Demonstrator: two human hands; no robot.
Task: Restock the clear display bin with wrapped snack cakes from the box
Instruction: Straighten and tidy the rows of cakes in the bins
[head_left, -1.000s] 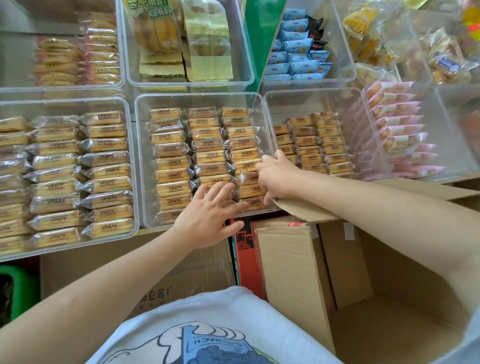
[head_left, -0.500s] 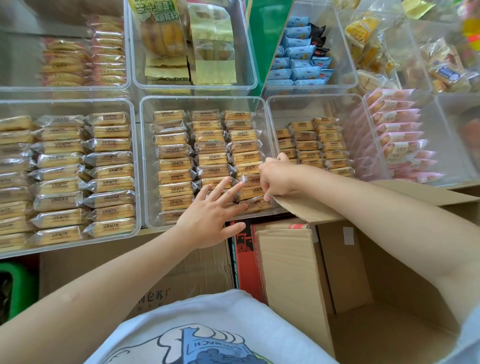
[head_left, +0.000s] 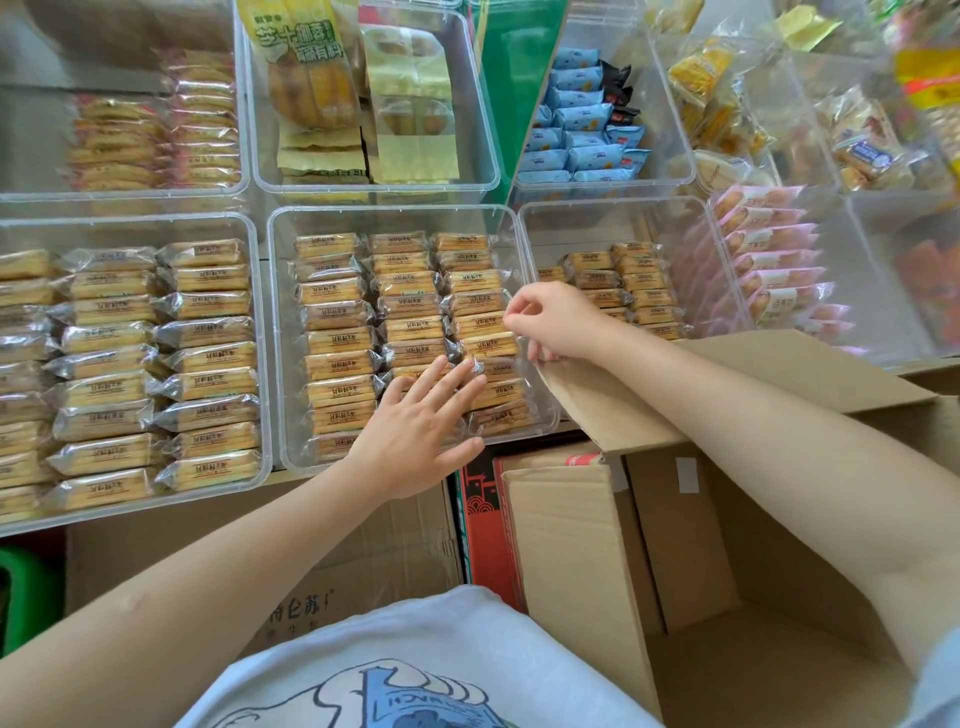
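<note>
The clear display bin (head_left: 280, 332) stands in the middle, just beyond the open cardboard box (head_left: 571, 561) at the near right. In the bin the wrapped snack cakes (head_left: 332, 314) lie flat in three columns, and each cake has its long axis from left to right. The left hand (head_left: 415, 436) is spread wide with straight fingers and rests on the cakes at the near edge of the bin. The right hand (head_left: 558, 322) is over the right column with its fingers curled; I cannot tell if it pinches a wrapper.
</note>
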